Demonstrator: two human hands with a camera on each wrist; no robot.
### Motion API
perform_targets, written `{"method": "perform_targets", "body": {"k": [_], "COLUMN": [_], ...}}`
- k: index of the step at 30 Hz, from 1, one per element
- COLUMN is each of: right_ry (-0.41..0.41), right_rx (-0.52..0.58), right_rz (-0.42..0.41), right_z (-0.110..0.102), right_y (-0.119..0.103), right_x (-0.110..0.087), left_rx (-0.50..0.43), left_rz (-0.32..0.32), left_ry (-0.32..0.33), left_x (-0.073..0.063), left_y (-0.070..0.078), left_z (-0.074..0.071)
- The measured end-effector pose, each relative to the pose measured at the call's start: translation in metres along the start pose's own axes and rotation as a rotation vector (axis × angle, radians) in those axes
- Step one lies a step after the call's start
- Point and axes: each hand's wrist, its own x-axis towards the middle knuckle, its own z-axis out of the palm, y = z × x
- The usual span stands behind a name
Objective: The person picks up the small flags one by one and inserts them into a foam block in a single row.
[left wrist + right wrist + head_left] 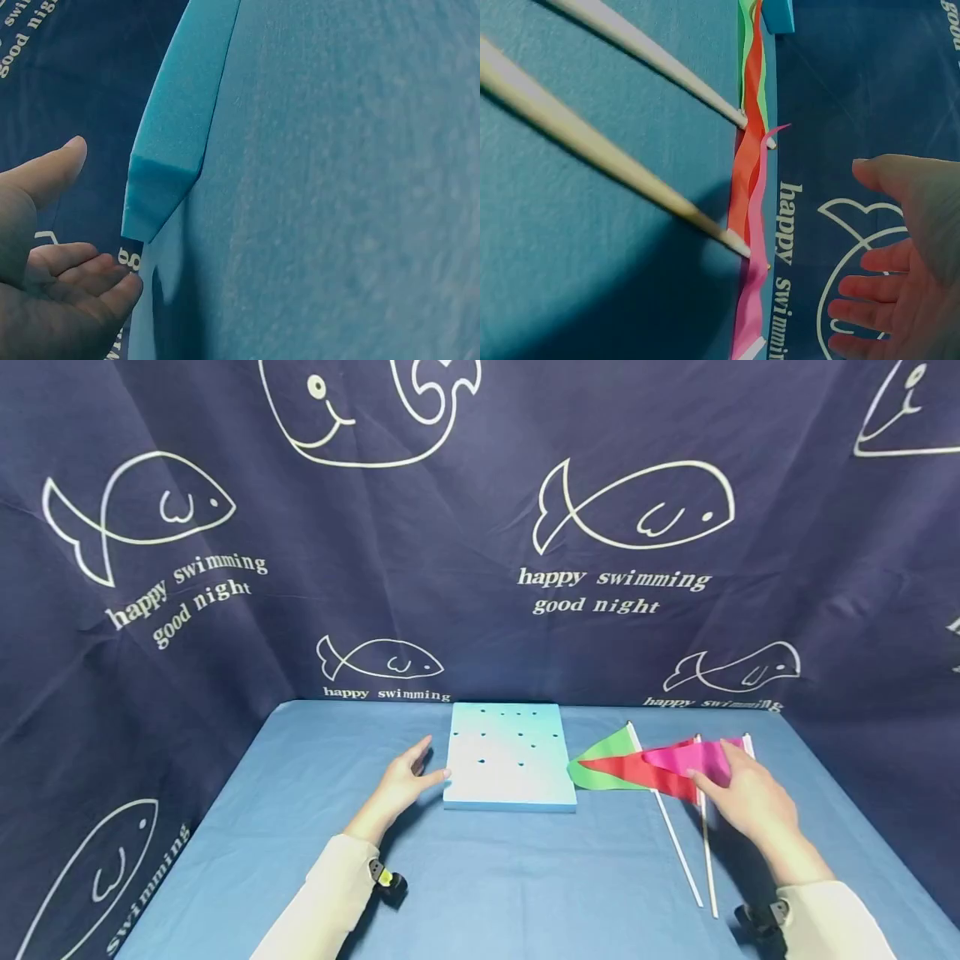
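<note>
Sleeves sit nearest | left hand (401,781) is open, fingertips at the blue foam board (510,756) edge | right hand (750,793) is open, holding nothing, over the pink flag (686,760) | flags lie on the table (525,877) right of the board

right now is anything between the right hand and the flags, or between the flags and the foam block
Nothing visible blocks either. The right hand hovers open right over the pink flag, which tops the red flag and green flag. Only bare blue tablecloth lies between them and the foam block.
</note>
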Motion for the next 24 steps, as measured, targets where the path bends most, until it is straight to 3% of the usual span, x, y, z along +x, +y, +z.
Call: {"method": "perform_targets", "body": {"k": [5,12,24], "right_ry": [-0.008,-0.021,0.047], "right_rx": [0.006,0.01,0.025], "right_rz": [0.008,0.041,0.071], "right_z": [0.006,0.005,0.002], "right_y": [0.006,0.024,0.058], "right_x": [-0.004,-0.01,-0.021], "left_rx": [-0.061,-0.092,-0.155], "left_rz": [-0.026,-0.014,-0.003], "left_ry": [-0.041,-0.065,-0.109], "left_x": [-0.002,-0.003,-0.001], "left_y": [-0.002,0.0,-0.005], "left_z": [0.0,0.003,0.015]}}
